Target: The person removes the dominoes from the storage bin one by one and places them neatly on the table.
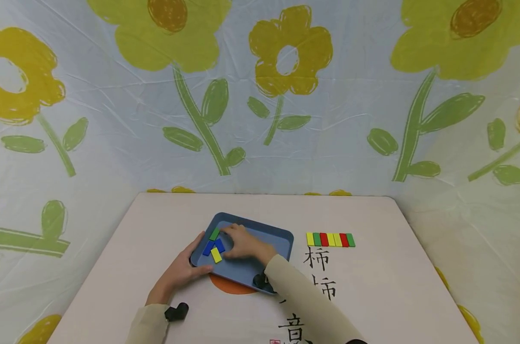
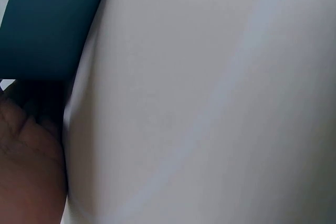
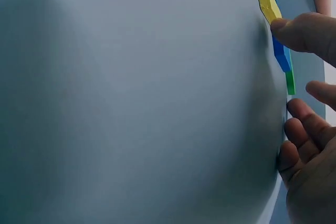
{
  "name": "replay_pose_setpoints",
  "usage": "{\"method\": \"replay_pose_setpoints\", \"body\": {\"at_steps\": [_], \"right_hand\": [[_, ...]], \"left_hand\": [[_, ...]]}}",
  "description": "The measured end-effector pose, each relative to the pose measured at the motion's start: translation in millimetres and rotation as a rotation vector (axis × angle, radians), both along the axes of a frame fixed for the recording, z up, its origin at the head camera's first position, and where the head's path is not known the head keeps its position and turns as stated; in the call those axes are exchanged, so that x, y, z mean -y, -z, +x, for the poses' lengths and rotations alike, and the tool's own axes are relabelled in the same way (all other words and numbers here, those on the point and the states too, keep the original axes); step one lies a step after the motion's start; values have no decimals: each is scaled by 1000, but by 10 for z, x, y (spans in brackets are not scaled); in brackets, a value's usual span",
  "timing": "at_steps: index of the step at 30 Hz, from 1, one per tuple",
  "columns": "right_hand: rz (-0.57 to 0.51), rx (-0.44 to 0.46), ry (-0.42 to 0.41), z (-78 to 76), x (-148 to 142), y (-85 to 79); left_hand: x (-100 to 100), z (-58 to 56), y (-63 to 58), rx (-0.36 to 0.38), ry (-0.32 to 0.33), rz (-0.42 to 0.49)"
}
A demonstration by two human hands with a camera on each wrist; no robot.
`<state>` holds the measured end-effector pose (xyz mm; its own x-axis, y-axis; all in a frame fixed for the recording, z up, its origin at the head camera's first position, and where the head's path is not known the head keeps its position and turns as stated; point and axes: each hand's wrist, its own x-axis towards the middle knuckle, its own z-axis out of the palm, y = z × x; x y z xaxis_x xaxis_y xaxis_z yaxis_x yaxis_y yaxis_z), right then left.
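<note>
A blue rectangular tray (image 1: 274,236) lies tilted on the table. My left hand (image 1: 183,265) grips its left corner, fingers along the left side and thumb at the near rim. In the left wrist view the palm is beside the dark tray wall (image 2: 47,24). Inside the tray's left end lie a green tile (image 1: 214,234), two blue tiles (image 1: 208,248) and a yellow tile (image 1: 216,255). My right hand (image 1: 244,243) reaches over the tray beside these tiles, thumb and index finger apart. In the right wrist view its thumb (image 3: 296,32) overlaps the yellow tile, and nothing shows between the fingers.
Right of the tray, a row of yellow, green and red tiles (image 1: 330,240) lies side by side on the table (image 1: 384,277). Black characters (image 1: 317,259) are printed below the row. An orange printed shape (image 1: 233,285) shows under the tray's near edge. Flowered cloth (image 1: 329,143) surrounds the table.
</note>
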<state>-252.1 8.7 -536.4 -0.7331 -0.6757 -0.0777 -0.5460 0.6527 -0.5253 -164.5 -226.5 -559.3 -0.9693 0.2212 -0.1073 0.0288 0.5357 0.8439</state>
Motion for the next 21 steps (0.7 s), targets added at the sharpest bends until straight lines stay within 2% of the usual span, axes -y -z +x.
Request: {"method": "replay_pose_setpoints", "body": {"at_steps": [21], "right_hand": [[29, -15, -52, -34, 128, 11]], "left_hand": [[1, 16, 20, -18, -5, -24]]}}
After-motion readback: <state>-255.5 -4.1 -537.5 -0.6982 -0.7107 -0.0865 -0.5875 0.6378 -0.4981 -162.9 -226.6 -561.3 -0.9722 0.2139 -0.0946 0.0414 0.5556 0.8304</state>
